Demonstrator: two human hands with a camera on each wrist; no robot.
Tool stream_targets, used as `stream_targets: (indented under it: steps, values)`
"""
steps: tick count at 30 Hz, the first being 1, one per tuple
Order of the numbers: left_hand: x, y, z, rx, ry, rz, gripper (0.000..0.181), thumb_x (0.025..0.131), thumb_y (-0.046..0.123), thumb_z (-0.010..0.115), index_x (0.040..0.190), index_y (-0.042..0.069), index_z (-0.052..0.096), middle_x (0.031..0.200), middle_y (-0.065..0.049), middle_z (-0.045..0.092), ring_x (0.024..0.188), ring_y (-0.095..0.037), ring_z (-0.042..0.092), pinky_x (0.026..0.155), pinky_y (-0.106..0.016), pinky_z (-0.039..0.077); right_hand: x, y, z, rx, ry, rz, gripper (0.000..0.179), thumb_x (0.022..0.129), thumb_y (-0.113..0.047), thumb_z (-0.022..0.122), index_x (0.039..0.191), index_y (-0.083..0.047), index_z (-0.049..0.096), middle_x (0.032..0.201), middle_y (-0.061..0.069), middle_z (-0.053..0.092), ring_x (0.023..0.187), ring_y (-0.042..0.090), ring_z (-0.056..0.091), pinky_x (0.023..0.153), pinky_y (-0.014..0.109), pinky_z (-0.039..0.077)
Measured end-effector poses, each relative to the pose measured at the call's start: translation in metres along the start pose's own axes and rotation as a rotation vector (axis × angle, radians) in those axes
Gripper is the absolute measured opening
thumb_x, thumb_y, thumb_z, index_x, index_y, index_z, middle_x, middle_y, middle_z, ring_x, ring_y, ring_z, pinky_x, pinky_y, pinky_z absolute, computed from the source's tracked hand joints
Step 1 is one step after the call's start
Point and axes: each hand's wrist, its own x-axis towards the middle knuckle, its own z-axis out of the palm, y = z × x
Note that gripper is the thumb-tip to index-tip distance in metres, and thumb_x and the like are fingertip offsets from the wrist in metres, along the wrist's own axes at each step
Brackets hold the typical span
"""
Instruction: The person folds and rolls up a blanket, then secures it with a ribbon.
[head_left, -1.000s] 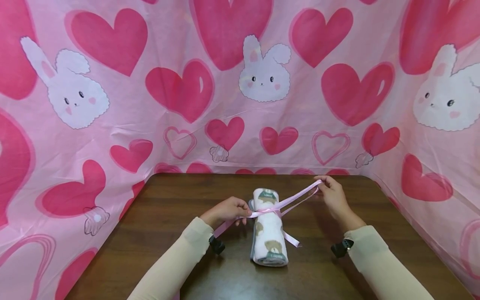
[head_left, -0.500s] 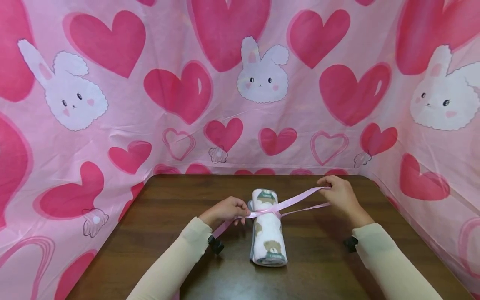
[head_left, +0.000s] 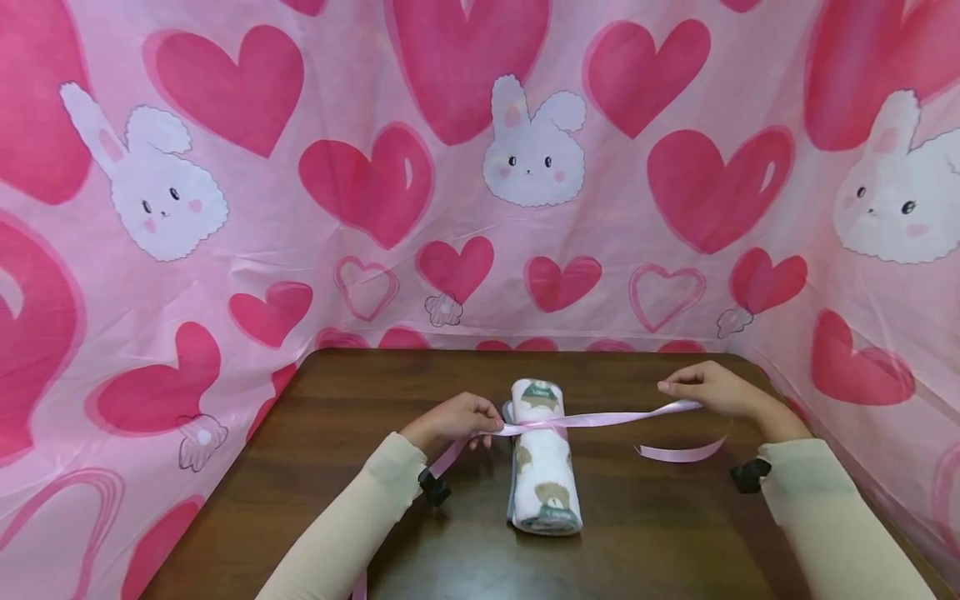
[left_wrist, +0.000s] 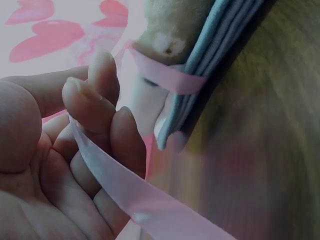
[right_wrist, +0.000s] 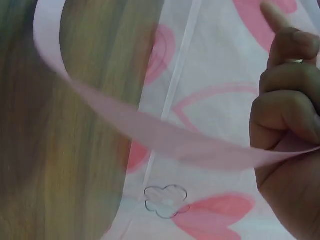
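A rolled white towel (head_left: 547, 483) with bear prints and a grey edge lies lengthwise on the table, a pink ribbon (head_left: 603, 419) wrapped round its middle. Just left of the roll, my left hand (head_left: 459, 419) pinches one end of the ribbon; in the left wrist view this ribbon strip (left_wrist: 135, 195) trails down from the thumb and fingertips. Out to the right, my right hand (head_left: 720, 393) holds the other part, stretched from the towel. A loose tail hangs below that hand. In the right wrist view the ribbon (right_wrist: 190, 147) runs into the curled fingers (right_wrist: 285, 110).
The brown wooden table (head_left: 645, 533) carries the towel. Behind it and along both sides hangs a pink cloth (head_left: 465, 225) with hearts and rabbits. Dark wrist cameras sit on both wrists. A ribbon end (head_left: 360, 583) hangs near the table's front.
My right hand has moved to the right, drawing the ribbon with it. Two strands ran from towel to hand before; now one does, with a free tail under the hand. The left hand stays put.
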Motion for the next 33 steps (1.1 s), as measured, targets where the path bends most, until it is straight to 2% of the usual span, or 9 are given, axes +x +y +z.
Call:
stream_targets:
  steps: [6,9,12,16,19,22,27,30,33]
  values:
    - [-0.005,-0.001,-0.013,0.011,0.014,0.011,0.01,0.094,0.012,0.064,0.093,0.005,0.071,0.07,-0.01,0.063,0.056,-0.021,0.049,0.053,-0.031,0.046,-0.005,0.013,-0.011,-0.084,0.018,0.01,0.032,0.095,-0.033,0.063,0.111,-0.006,0.071,0.105,0.006,0.069,0.096,0.023,0.06,0.081,0.043,0.049]
    - [-0.008,0.001,-0.025,0.029,0.015,0.021,0.011,0.095,0.011,0.063,0.094,0.002,0.069,0.07,-0.015,0.061,0.055,-0.021,0.047,0.051,-0.031,0.043,-0.007,0.021,-0.014,-0.107,0.021,0.038,0.033,0.094,-0.033,0.065,0.11,-0.005,0.072,0.102,0.006,0.069,0.092,0.022,0.06,0.078,0.042,0.05]
    - [-0.013,0.003,-0.041,0.097,0.044,0.039,0.013,0.095,0.013,0.062,0.095,0.002,0.068,0.072,-0.02,0.061,0.054,-0.021,0.045,0.05,-0.031,0.04,-0.008,0.031,-0.013,-0.138,0.023,0.069,0.032,0.093,-0.035,0.065,0.103,-0.006,0.073,0.092,0.004,0.068,0.083,0.019,0.058,0.071,0.038,0.049]
    - [-0.018,0.002,-0.065,0.179,0.148,0.047,0.017,0.096,0.02,0.063,0.093,0.003,0.068,0.069,-0.015,0.058,0.053,-0.015,0.043,0.049,-0.031,0.039,-0.011,0.047,-0.006,-0.203,0.042,0.139,0.037,0.095,-0.043,0.061,0.087,-0.01,0.074,0.069,-0.002,0.055,0.069,0.017,0.049,0.061,0.034,0.042]
    - [-0.022,0.0,-0.083,0.195,0.244,0.042,0.02,0.096,0.022,0.063,0.09,0.004,0.067,0.065,-0.009,0.051,0.052,-0.014,0.041,0.049,-0.032,0.04,-0.014,0.057,0.0,-0.234,0.072,0.178,0.043,0.095,-0.048,0.057,0.073,-0.013,0.069,0.06,-0.004,0.044,0.063,0.017,0.043,0.058,0.033,0.038]
    - [-0.028,-0.001,-0.098,0.23,0.352,0.044,0.02,0.095,0.022,0.065,0.086,0.005,0.068,0.063,-0.004,0.048,0.055,-0.014,0.042,0.053,-0.031,0.039,-0.019,0.063,0.003,-0.241,0.097,0.165,0.043,0.094,-0.046,0.06,0.064,-0.015,0.062,0.057,-0.005,0.041,0.061,0.015,0.041,0.057,0.031,0.036]
    - [-0.039,-0.003,-0.121,0.401,0.482,0.032,0.021,0.094,0.026,0.066,0.085,0.007,0.07,0.071,-0.001,0.055,0.071,-0.018,0.047,0.063,-0.032,0.04,-0.026,0.068,0.003,-0.234,0.092,0.086,0.033,0.087,-0.036,0.073,0.063,-0.016,0.064,0.057,-0.007,0.045,0.06,0.011,0.04,0.052,0.026,0.033]
    - [-0.044,-0.01,-0.129,0.457,0.483,-0.009,0.024,0.094,0.027,0.065,0.085,0.006,0.069,0.072,-0.002,0.057,0.071,-0.019,0.049,0.063,-0.033,0.041,-0.03,0.071,0.005,-0.233,0.06,0.067,0.027,0.081,-0.032,0.079,0.064,-0.015,0.067,0.058,-0.009,0.052,0.06,0.009,0.043,0.052,0.025,0.036]
    - [-0.046,-0.024,-0.128,0.483,0.422,-0.041,0.027,0.094,0.027,0.064,0.085,0.001,0.068,0.069,-0.003,0.057,0.065,-0.018,0.05,0.058,-0.031,0.042,-0.033,0.078,0.011,-0.271,0.014,0.05,0.021,0.076,-0.018,0.082,0.063,-0.017,0.066,0.059,-0.011,0.055,0.059,0.007,0.045,0.053,0.026,0.039]
